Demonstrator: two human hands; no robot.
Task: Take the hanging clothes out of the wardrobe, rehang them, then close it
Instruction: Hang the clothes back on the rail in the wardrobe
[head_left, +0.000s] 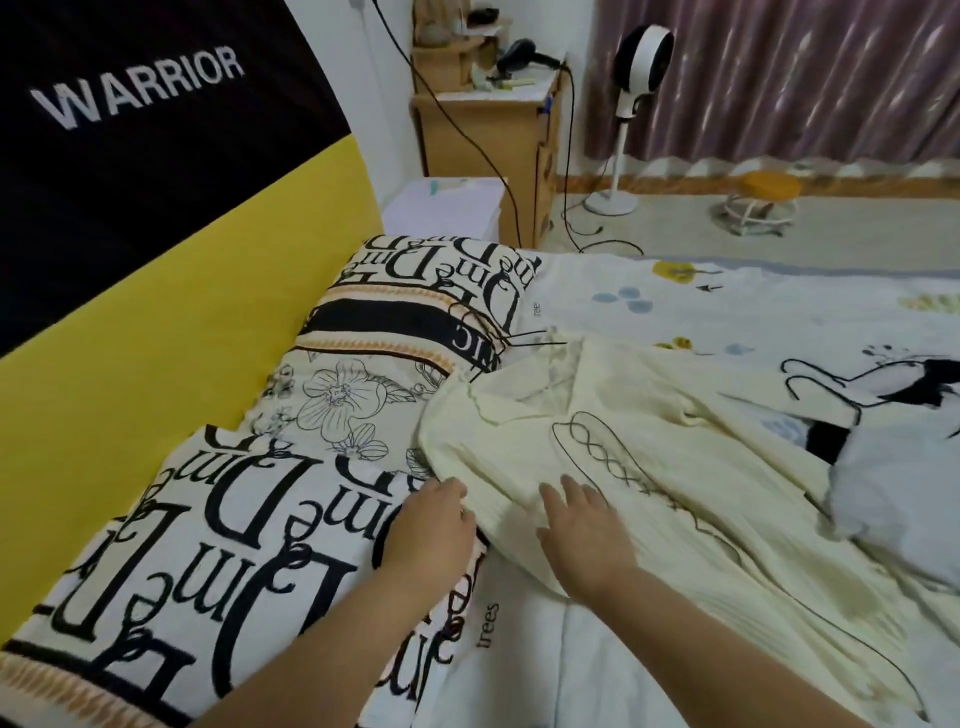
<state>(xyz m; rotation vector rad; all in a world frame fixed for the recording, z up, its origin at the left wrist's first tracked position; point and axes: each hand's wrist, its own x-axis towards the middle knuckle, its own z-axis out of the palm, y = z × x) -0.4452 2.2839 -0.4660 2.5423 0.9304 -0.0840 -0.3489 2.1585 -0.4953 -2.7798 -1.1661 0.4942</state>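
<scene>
A cream knitted garment (597, 431) with black stitched lines lies spread on the bed, its collar toward the pillows. Thin dark hanger wires (511, 340) poke out by the collar. My left hand (434, 525) grips the garment's left edge, fingers curled under the fabric. My right hand (584, 525) lies flat on the cream cloth with fingers spread. A pale grey garment (893, 493) and a white one with black print (857, 379) lie to the right. The wardrobe is out of view.
Two lettered pillows (415, 301) lie against a yellow and black headboard (156, 249). Beyond the bed stand a wooden cabinet (483, 135) with a hair dryer, trailing cables (571, 228), a white standing fan (631, 104) and a small stool (758, 200) before purple curtains.
</scene>
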